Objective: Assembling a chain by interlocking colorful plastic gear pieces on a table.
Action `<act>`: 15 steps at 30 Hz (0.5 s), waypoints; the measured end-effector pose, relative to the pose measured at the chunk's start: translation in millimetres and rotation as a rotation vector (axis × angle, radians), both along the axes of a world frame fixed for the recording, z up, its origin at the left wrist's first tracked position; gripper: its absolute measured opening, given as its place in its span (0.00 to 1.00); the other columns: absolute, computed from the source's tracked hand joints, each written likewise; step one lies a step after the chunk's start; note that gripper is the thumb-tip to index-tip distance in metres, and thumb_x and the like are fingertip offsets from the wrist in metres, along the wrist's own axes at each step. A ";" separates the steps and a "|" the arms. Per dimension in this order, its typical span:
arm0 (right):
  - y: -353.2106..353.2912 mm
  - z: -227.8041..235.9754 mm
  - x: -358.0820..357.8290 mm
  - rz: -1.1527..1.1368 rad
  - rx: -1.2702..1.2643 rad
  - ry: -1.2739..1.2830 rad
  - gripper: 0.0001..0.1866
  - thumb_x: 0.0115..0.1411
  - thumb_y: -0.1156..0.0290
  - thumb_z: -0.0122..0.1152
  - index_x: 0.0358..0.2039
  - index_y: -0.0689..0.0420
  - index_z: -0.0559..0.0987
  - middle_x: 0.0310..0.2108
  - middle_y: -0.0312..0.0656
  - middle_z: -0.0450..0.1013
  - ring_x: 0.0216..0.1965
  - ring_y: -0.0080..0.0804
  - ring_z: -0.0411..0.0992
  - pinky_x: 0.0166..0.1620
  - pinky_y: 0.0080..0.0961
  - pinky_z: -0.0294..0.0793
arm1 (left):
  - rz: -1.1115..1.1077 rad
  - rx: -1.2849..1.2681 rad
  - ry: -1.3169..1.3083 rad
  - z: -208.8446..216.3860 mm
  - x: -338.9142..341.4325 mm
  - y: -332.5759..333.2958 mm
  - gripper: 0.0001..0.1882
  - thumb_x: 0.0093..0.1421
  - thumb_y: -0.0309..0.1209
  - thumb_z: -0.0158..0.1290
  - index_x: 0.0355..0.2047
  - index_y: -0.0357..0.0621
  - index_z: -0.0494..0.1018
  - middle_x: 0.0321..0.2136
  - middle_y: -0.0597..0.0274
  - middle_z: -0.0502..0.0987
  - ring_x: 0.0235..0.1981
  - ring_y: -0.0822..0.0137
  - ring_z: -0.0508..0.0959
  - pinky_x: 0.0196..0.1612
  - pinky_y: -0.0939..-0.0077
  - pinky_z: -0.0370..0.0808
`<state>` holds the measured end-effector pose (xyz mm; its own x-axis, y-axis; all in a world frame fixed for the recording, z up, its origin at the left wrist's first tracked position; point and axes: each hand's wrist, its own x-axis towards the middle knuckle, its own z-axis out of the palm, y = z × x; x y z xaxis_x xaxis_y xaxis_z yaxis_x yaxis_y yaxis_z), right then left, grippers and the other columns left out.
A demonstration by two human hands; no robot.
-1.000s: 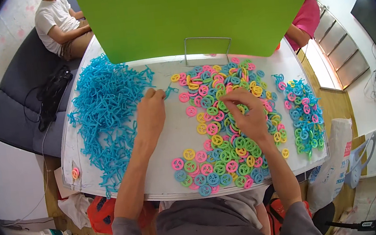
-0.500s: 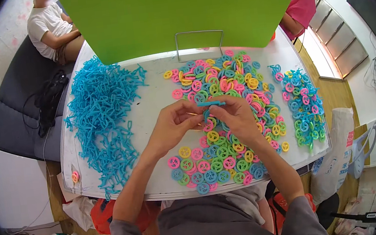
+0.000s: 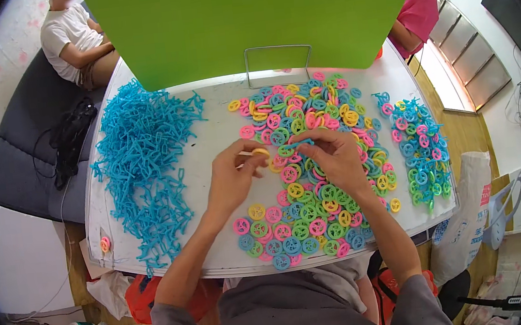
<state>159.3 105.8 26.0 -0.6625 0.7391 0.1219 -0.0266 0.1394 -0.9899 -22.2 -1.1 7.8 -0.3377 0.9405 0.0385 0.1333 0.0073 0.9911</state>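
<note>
My left hand [image 3: 231,175] pinches a small yellow spoked plastic wheel [image 3: 261,153] between thumb and fingertips. Just to its right, my right hand [image 3: 337,160] is closed on a slim blue plastic piece [image 3: 300,143], partly covered by the fingers. Both hands hover over a spread heap of spoked wheels [image 3: 308,211] in pink, yellow, green and blue, in the middle of the white table [image 3: 216,251]. On the left lies a large heap of blue plastic pieces [image 3: 135,138]. At the right edge, blue pieces joined with coloured wheels [image 3: 423,150] form a smaller pile.
A green board [image 3: 244,23] with a wire stand [image 3: 276,47] rises at the table's far side. People sit at the far left [image 3: 70,40] and far right [image 3: 416,13]. A dark sofa [image 3: 27,147] flanks the left side; a white plastic bag [image 3: 466,222] stands at the right.
My hands have drawn slightly apart. The left one now shows a yellow wheel in its fingertips, while the right keeps the blue piece, now tilted.
</note>
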 end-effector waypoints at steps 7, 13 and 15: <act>-6.7 -4.6 -5.0 0.073 0.256 0.020 0.15 0.51 0.89 0.52 0.38 0.62 0.80 0.37 0.42 0.75 0.40 0.26 0.73 0.44 0.22 0.74 | -0.042 0.051 -0.369 15.5 8.1 -3.4 0.12 0.63 0.32 0.51 0.43 0.38 0.70 0.38 0.60 0.76 0.38 0.67 0.78 0.40 0.75 0.79; -10.6 -5.4 -8.4 0.042 0.311 0.024 0.16 0.49 0.90 0.53 0.37 0.61 0.80 0.37 0.42 0.74 0.41 0.28 0.73 0.44 0.24 0.75 | -0.074 0.049 -0.558 15.3 6.8 -4.5 0.10 0.62 0.30 0.51 0.42 0.39 0.71 0.38 0.60 0.76 0.39 0.69 0.78 0.43 0.75 0.78; -9.5 -5.9 -9.6 0.029 0.421 0.016 0.16 0.49 0.89 0.54 0.37 0.61 0.79 0.37 0.42 0.74 0.41 0.28 0.73 0.43 0.23 0.75 | -0.066 0.054 -0.563 13.3 6.2 -3.8 0.10 0.62 0.30 0.51 0.42 0.39 0.71 0.38 0.61 0.76 0.39 0.70 0.77 0.44 0.75 0.78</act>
